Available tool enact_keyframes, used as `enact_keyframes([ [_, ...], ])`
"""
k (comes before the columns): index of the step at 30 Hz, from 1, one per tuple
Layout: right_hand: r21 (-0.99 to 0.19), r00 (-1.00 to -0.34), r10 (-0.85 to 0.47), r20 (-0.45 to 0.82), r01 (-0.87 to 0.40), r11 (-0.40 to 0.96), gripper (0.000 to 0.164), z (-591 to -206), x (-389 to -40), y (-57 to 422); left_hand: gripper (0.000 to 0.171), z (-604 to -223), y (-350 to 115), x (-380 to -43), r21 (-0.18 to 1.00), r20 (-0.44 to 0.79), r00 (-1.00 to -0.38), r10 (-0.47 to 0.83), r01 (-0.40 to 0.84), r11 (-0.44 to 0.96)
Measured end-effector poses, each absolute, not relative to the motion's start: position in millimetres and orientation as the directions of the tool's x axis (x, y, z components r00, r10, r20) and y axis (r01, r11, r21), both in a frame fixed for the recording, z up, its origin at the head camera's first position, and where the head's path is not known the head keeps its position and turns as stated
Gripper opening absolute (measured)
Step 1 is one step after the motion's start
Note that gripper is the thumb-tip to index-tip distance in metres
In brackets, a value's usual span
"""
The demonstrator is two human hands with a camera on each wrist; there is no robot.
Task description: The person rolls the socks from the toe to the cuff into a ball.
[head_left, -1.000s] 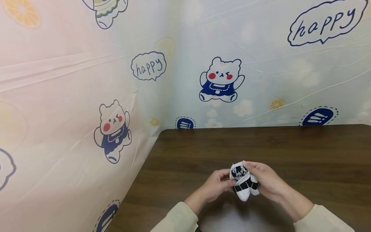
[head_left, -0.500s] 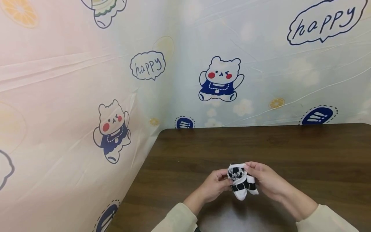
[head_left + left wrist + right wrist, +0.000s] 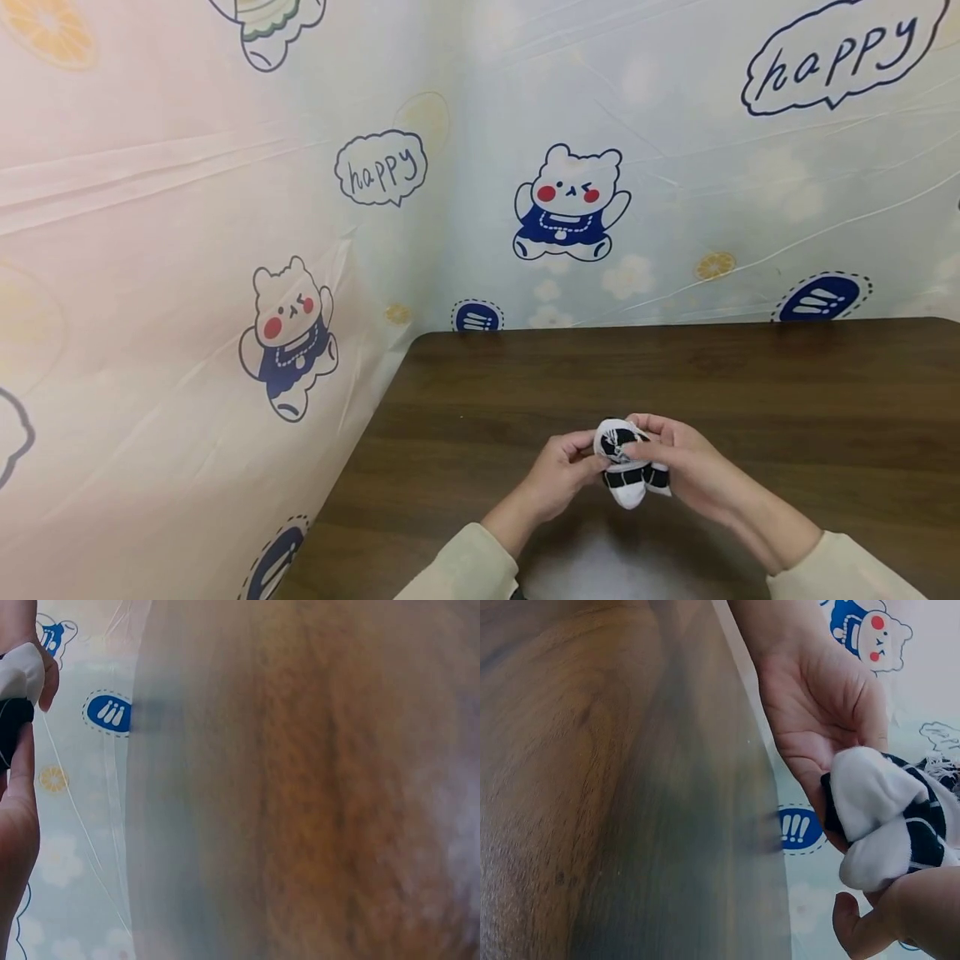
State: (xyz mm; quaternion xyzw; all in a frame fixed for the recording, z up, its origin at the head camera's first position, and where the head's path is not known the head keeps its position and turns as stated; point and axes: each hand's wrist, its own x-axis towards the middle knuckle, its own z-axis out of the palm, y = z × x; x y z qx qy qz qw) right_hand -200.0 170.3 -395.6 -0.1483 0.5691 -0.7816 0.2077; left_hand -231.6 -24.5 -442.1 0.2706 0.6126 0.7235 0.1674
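Note:
A small pair of black-and-white socks [image 3: 628, 493], bunched together, is held above the table between both hands. Its white toe ends hang toward me, and a turned cuff with loose white threads on black faces up. My left hand [image 3: 553, 477] grips the left edge between thumb and fingers. From the other side my right hand [image 3: 701, 467] pinches the bundle, its thumb lying across the threaded cuff and its fingers behind. The right wrist view shows two white toes of the socks [image 3: 874, 787] against the left palm. Only a piece of the socks [image 3: 19, 675] enters the left wrist view.
Under the hands lies a dark brown wooden table [image 3: 480, 392]. A pale printed curtain [image 3: 675, 108] with bears and the word "happy" stands along its back edge and left side. Light-coloured sleeves [image 3: 465, 567] cover the forearms.
My right thumb has moved from the top right edge of the socks onto the middle of the cuff. The bundle looks more compact and has shifted slightly, while my left hand keeps its grip.

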Motion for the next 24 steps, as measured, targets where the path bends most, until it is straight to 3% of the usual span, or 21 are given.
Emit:
enact_keyframes([
  [3,-0.976,-0.896,-0.443,0.016,0.083,-0.203,0.038,-397.4,-200.2,167.7,0.035,-442.6,-24.5,-232.1,0.978,0.179,-0.808,0.562,0.084,-0.190],
  [6,-0.994,-0.931,-0.366,0.005,0.036,-0.106,0.045,-398.5,-199.9,165.0,0.035,-443.6,-24.4,-232.5,0.978,0.173,-0.809,0.562,0.073,-0.195],
  [14,-0.981,-0.989,-0.149,0.016,-0.044,0.190,0.037,-395.9,-194.3,156.5,0.035,-446.0,-24.4,-229.8,0.972,0.163,-0.806,0.569,0.033,-0.231],
  [21,-0.814,-0.980,-0.006,0.197,-0.167,0.557,0.025,-395.6,-187.5,154.1,0.037,-443.8,-23.0,-228.7,0.967,0.174,-0.828,0.533,0.041,-0.252],
  [24,-0.730,-0.956,0.011,0.293,-0.216,0.648,0.022,-398.1,-185.1,152.9,0.036,-443.3,-23.0,-228.3,0.966,0.177,-0.834,0.522,0.045,-0.255],
])
